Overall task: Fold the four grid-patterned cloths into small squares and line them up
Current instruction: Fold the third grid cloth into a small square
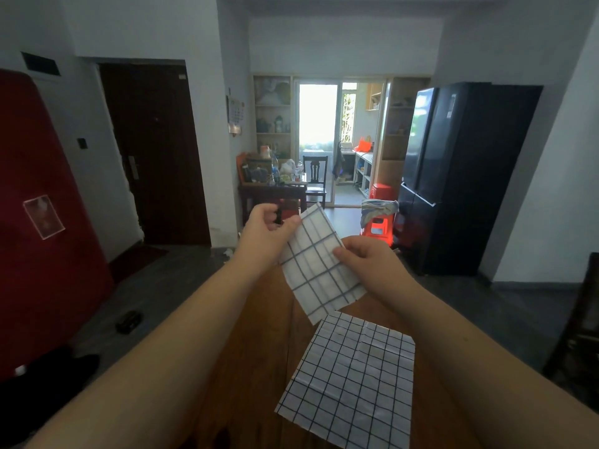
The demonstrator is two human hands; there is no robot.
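Plainly, the white cloth with a wide dark grid (319,267) is thin, light and limp. It hangs in the air beyond the white cloth with a fine dark grid (353,380), which lies spread flat on the brown wooden desk (259,335), and its lower end droops close to that cloth's far edge.

The left hand (272,222) pinches the raised cloth's top corner, on the side farther from the flat cloth. The right hand (366,257) clamps its right edge about midway, thumb on top.

I judge it will sag wherever it is not held and will keep a crease only if pressed, so corners and edges are the places to take hold. Two matching corners pinched together would keep the layers square. It is neither heavy nor fragile, though a loose pinch could let a layer slide.

The raised cloth is a narrow rectangle. Its long axis runs from the top corner, away from the flat cloth, down toward that cloth, leaning slightly right. Its face is turned up toward the camera.

The flat cloth sits skewed, one corner pointing away from the person.
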